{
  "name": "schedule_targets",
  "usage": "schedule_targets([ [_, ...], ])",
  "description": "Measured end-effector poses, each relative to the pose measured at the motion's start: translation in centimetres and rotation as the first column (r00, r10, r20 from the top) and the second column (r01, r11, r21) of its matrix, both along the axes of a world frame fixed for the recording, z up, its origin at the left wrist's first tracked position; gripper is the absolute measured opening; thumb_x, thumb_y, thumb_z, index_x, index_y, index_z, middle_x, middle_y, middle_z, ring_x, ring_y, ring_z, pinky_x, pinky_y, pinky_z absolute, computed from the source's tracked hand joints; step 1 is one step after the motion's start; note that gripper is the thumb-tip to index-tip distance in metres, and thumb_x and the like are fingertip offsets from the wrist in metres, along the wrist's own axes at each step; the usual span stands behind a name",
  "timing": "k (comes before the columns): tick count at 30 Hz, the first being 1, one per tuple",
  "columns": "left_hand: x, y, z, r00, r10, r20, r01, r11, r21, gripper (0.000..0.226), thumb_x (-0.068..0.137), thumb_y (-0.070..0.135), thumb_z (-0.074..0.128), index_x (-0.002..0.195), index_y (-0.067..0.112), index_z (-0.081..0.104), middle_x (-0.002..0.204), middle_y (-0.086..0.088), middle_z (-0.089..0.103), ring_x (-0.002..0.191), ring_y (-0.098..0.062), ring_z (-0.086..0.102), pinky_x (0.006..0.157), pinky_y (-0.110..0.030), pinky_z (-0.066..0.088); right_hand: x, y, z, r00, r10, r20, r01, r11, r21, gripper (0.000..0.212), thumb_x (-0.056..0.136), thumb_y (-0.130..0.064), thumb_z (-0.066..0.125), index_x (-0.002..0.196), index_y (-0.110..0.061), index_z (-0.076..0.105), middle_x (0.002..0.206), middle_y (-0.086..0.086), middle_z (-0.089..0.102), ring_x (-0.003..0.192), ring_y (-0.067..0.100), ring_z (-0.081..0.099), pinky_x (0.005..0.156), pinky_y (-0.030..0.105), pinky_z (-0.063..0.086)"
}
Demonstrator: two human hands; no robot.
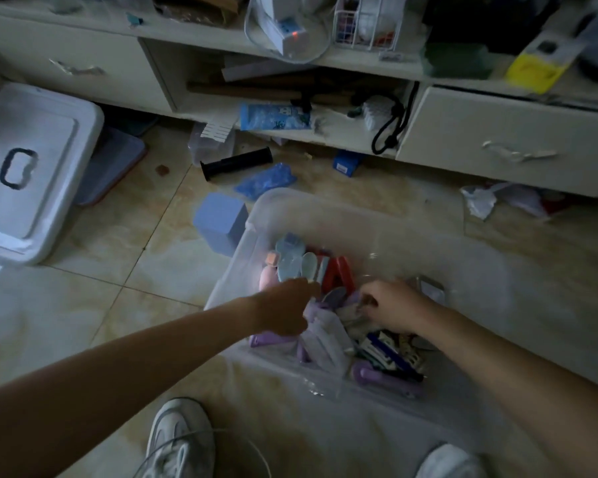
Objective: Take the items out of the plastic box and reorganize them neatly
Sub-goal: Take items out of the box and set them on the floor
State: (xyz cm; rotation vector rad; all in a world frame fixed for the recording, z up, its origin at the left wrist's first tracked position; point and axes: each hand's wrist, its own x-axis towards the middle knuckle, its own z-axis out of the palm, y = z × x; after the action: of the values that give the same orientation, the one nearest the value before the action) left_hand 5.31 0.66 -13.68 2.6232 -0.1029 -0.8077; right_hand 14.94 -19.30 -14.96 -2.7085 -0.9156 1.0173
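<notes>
A clear plastic box (325, 208) stands on the tiled floor in front of me, filled with small items: pale blue pieces (290, 260), a red item (340, 270), purple handles (384, 379) and a crumpled whitish-lilac bag (321, 332). Both my hands are down inside the box. My left hand (283, 310) has its fingers curled at the top of the bag, apparently pinching it. My right hand (390, 307) is curled over the items in the middle; what its fingers hold is hidden.
A blue block (221, 222) stands just left of the box. A white lidded bin (25, 167) sits at the far left. A black tube (237, 163), blue bags and scraps lie near the cluttered white cabinet (497, 132). My white shoes (180, 439) are at the bottom.
</notes>
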Motion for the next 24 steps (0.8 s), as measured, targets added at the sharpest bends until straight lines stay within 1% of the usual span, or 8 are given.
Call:
schedule_targets([
  [2,-1.4,-1.1,-1.1,0.98,-0.138,-0.144,0.143,0.989,0.024,0.086,0.083,0.026,0.071,0.152,0.017,0.021,0.15,-0.012,0.033,0.137,-0.03,0.035,0.111,-0.044,0.033,0.1,-1.6,0.5,0.999,0.034,0.034,-0.031,0.996,-0.082,0.02,0.094,-0.022,0.057,0.111,-0.021,0.067,0.115,0.006,0.064,0.101,0.025,0.063,0.08,0.033,0.052],
  [5,-1.8,-2.1,-2.9,0.988,-0.151,-0.036,0.154,0.981,0.115,0.111,0.074,0.042,0.079,0.154,0.021,0.005,0.15,-0.009,0.028,0.137,-0.031,0.033,0.109,-0.052,0.034,-0.3,-3.3,-0.4,0.994,0.034,0.106,-0.019,0.99,-0.139,0.025,0.095,-0.019,0.056,0.12,-0.019,0.058,0.125,0.008,0.054,0.111,0.029,0.059,0.085,0.036,0.051],
  [11,0.0,-1.0,-3.7,0.988,-0.144,0.063,0.135,0.982,0.134,0.086,0.069,0.064,0.073,0.142,0.031,0.042,0.126,-0.001,0.044,0.115,-0.022,0.04,0.096,-0.036,0.042,-2.6,-2.4,-4.0,0.997,-0.045,0.055,0.042,0.998,0.05,0.027,0.091,-0.015,0.054,0.117,-0.016,0.059,0.12,0.009,0.056,0.115,0.031,0.055,0.087,0.038,0.049],
  [13,0.4,-0.4,-3.7,0.999,-0.052,-0.006,0.052,0.997,0.062,0.074,0.076,0.065,0.067,0.136,0.026,0.049,0.123,-0.004,0.047,0.11,-0.022,0.045,0.092,-0.034,0.043,-2.7,-1.7,-4.4,0.997,-0.081,-0.016,0.083,0.987,0.136,0.027,0.092,-0.016,0.052,0.117,-0.017,0.062,0.117,0.007,0.061,0.111,0.028,0.059,0.086,0.041,0.052],
  [15,1.0,0.4,-4.2,0.981,0.16,-0.112,-0.17,0.982,-0.086,0.061,0.081,0.069,0.058,0.115,0.019,0.061,0.111,-0.006,0.056,0.092,-0.02,0.054,0.079,-0.031,0.046,-2.5,-0.7,-3.8,0.949,-0.229,-0.219,0.283,0.922,0.264,0.026,0.1,-0.019,0.043,0.115,-0.021,0.065,0.11,0.001,0.065,0.103,0.021,0.063,0.081,0.037,0.054],
  [17,1.6,1.0,-4.0,0.897,0.374,-0.236,-0.429,0.864,-0.264,0.072,0.076,0.08,0.049,0.109,0.018,0.065,0.104,-0.004,0.064,0.089,-0.018,0.061,0.08,-0.032,0.051,-2.1,0.1,-3.0,0.808,-0.345,-0.478,0.519,0.801,0.298,0.032,0.104,-0.037,0.036,0.116,-0.029,0.064,0.11,-0.003,0.064,0.102,0.017,0.061,0.083,0.037,0.054],
  [19,1.6,1.3,-3.9,0.819,0.47,-0.329,-0.569,0.742,-0.356,0.087,0.072,0.086,0.042,0.124,0.02,0.061,0.112,-0.002,0.066,0.102,-0.02,0.063,0.092,-0.038,0.053,-1.4,0.2,-3.0,0.72,-0.352,-0.598,0.598,0.753,0.275,0.044,0.096,-0.066,0.039,0.119,-0.036,0.062,0.116,-0.006,0.065,0.105,0.016,0.062,0.084,0.041,0.055],
  [24,1.9,1.0,-3.9,0.633,0.635,-0.443,-0.77,0.453,-0.45,0.052,0.095,0.063,0.039,0.117,0.022,0.062,0.112,-0.007,0.066,0.104,-0.025,0.063,0.092,-0.04,0.055,-0.3,0.0,-4.3,0.744,-0.338,-0.577,0.592,0.734,0.333,0.034,0.089,-0.059,0.062,0.114,-0.037,0.066,0.108,-0.008,0.072,0.1,0.013,0.07,0.091,0.046,0.058],
])
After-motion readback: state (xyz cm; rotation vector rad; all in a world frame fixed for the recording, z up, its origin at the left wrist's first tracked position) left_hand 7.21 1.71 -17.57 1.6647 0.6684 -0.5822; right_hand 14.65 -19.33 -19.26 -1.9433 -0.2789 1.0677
